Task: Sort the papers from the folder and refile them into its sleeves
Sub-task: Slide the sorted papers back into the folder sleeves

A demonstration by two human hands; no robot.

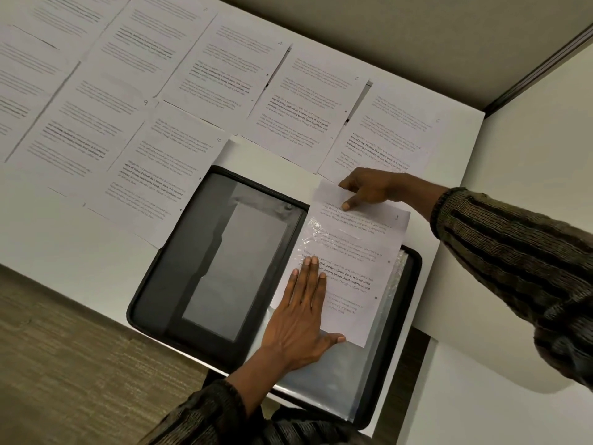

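White printed papers lie face up in overlapping rows across the left and far side of the pale desk. Nearer the front edge, a black folder is open flat, its dark inner cover to the left and clear plastic sleeves stacked on its right half. The left hand lies palm down on that right half. Its fingers are straight and close together on the left margin of one sheet, and its thumb is spread along the sheet's bottom edge. This sheet sits tilted on the sleeves, with its top sticking out past the folder's far rim. The right hand grasps that top edge, thumb on the printed face and the other fingers curled at the edge.
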